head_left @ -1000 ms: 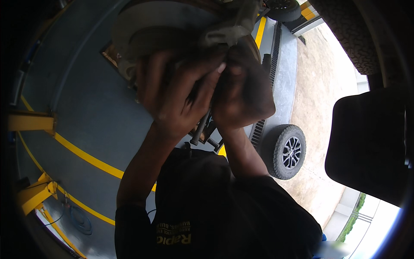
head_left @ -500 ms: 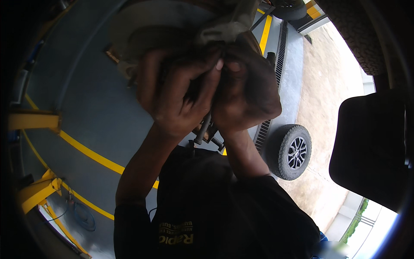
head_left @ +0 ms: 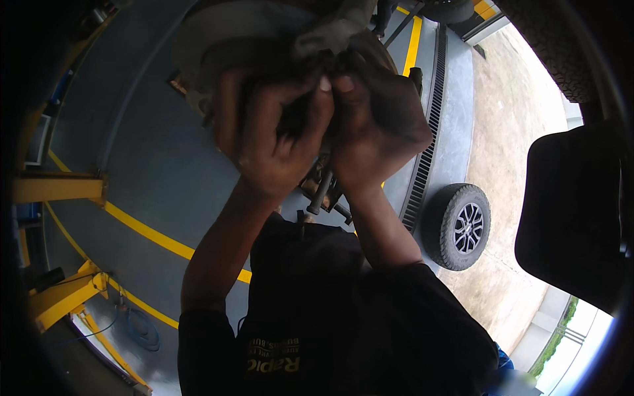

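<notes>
Our view has shifted over yellow-striped grey floor — left hand and right hand curled, grip we can't tell.

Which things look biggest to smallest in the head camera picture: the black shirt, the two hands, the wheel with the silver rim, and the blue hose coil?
1. Black shirt
2. Left hand and right hand: about alike, so not ranked
3. Wheel
4. Blue hose coil
</notes>
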